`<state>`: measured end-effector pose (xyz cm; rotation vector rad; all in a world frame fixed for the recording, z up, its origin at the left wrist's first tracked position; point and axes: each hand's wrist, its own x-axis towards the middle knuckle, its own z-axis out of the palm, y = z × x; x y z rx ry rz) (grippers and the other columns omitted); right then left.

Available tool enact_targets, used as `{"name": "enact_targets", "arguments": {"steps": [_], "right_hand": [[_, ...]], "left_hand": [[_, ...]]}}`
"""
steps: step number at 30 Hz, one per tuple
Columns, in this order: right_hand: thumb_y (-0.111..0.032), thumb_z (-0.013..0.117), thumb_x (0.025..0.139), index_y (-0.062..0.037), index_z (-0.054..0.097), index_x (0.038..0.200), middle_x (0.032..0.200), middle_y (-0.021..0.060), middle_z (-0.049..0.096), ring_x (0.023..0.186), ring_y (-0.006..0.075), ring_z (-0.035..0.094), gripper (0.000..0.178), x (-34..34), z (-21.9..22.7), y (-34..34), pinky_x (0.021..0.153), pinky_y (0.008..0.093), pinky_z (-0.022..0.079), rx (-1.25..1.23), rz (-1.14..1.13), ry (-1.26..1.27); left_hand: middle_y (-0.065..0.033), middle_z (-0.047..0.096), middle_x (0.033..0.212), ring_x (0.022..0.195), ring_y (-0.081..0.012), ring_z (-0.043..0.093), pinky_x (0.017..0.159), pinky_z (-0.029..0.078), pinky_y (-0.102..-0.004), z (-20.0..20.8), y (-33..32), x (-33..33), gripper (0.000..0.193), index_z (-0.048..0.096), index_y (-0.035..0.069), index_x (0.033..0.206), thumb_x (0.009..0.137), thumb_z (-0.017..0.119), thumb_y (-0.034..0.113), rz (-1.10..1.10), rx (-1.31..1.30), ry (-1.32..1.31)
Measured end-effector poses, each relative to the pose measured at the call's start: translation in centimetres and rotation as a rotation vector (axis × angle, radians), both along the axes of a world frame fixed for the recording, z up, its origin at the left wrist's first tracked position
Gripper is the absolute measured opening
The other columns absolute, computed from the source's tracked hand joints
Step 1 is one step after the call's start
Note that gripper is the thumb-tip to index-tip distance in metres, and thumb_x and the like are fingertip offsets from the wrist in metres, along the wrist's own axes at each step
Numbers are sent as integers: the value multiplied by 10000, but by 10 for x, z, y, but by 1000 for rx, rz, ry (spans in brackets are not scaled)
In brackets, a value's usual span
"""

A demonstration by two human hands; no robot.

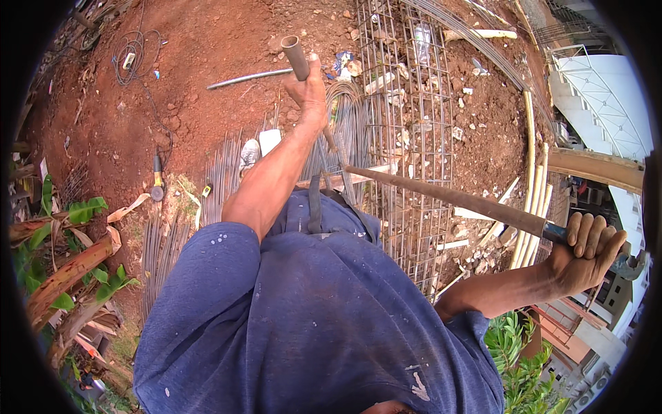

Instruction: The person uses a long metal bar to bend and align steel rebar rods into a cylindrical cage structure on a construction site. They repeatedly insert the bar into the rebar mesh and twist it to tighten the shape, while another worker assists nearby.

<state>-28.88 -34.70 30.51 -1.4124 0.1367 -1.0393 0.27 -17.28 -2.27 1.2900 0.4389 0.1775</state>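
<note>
My left hand (pixel 307 96) is closed around a short hollow metal pipe (pixel 295 56), whose open end sticks up above the fist. Below that hand a thin rusty bar (pixel 329 140) runs down toward the bundled rods; whether it joins the pipe I cannot tell. Out to the right, my right hand (pixel 586 252) grips a long rusty bar (pixel 448 195) near its blue-painted end. A blue hooked head (pixel 627 265) shows just past that hand. The bar slants across in front of me, its far tip close to the rods at my waist.
A rebar cage (pixel 414 138) lies along the right of thin steel rods (pixel 224 162). On the reddish soil at left are an angle grinder (pixel 158 181), a coiled cord (pixel 134 58) and a tape measure (pixel 207 191). Pale poles (pixel 534 200) lie at right; banana plants (pixel 76 248) stand at left.
</note>
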Motion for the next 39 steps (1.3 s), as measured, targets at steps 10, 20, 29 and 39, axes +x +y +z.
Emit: {"name": "enact_targets", "arguments": {"steps": [10,20,29,39], "right_hand": [[-258,401,1068,-176,335,606,513,-48,283,429,51,268,473,0,-5,-2,417,212,279,8,53,-26],[-271,444,1055,-161,397,661,562,-48,322,471,52,305,411,18,-18,-26,442,215,292,41,136,-106],[-267,455,1050,-154,422,672,579,-42,344,472,57,303,396,42,-19,-40,449,221,289,26,162,-85],[-420,529,997,-62,537,982,722,8,451,574,85,402,358,85,-34,-58,536,237,373,74,323,-80]], "left_hand": [[0,515,573,532,-142,482,526,392,-379,-9,-10,55,375,513,46,579,807,745,234,21,123,-33],[-55,563,593,534,-170,531,542,430,-351,-16,36,65,360,567,40,752,848,735,343,-169,214,164],[-85,614,658,642,-184,583,622,477,-390,-16,-14,61,388,613,-5,746,838,747,348,-320,371,108],[15,524,550,508,-79,503,481,389,-292,-29,-48,48,356,555,56,641,889,720,251,-319,369,-186]]}}
